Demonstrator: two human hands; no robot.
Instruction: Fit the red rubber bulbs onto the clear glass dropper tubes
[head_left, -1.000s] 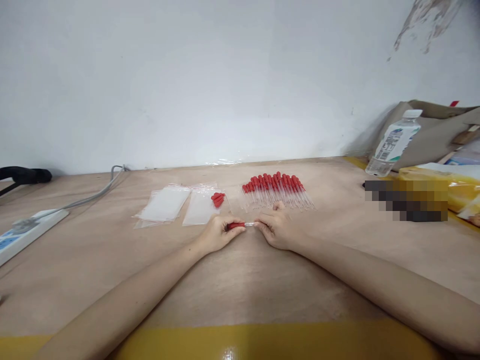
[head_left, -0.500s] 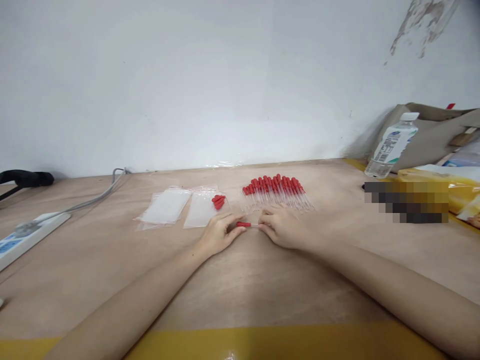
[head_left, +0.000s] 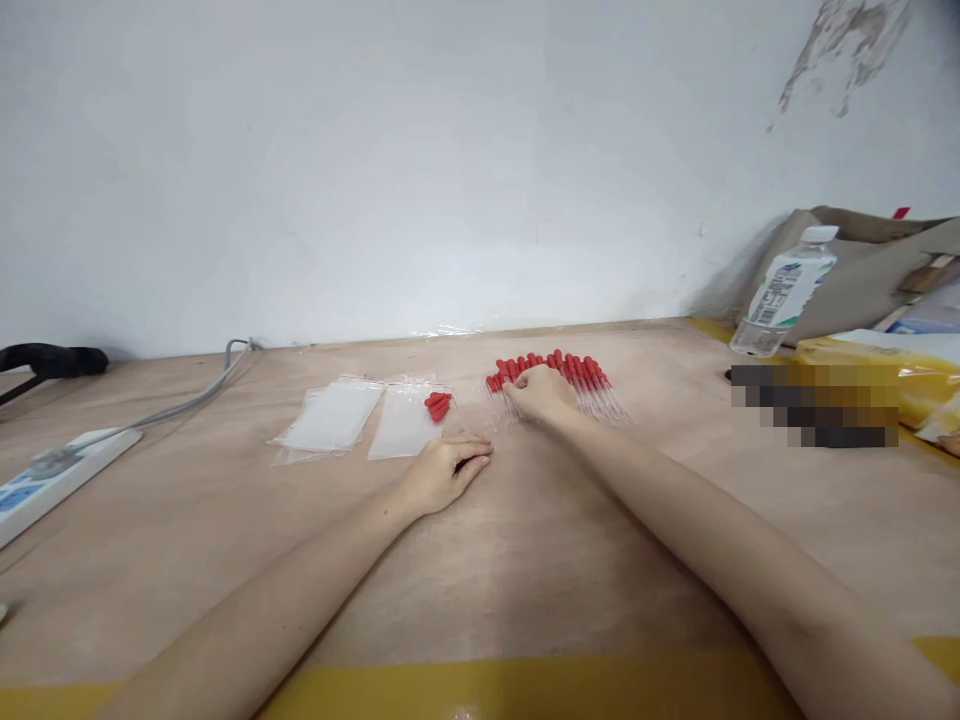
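Slender clear droppers with red bulbs (head_left: pixel 592 372) lie side by side in a row, bulbs toward the wall. Over the left part of that row is my right hand (head_left: pixel 541 392), its thumb and fingers pinched on a dropper that they mostly cover. My left hand (head_left: pixel 442 472) rests on the table nearer to me, fingers stretched out and thumb a little apart, with nothing visible in it. Just beyond it a clear zip bag (head_left: pixel 401 425) lies flat, with several small red bulbs (head_left: pixel 437 405) on it. More clear bags (head_left: pixel 330 412) are stacked to its left.
A power strip (head_left: pixel 71 470) with a grey cable (head_left: pixel 191 400) lies at the left, near a black object (head_left: pixel 67 360). At the right stand a plastic bottle (head_left: pixel 784 290) and a grey bag (head_left: pixel 862 260), with a yellow package (head_left: pixel 855 350) before them. The wall bounds the table behind.
My right hand has left the dropper held between both hands and moved away from me to the row. The red-bulbed dropper is no longer visible at my left hand, which has stayed in place.
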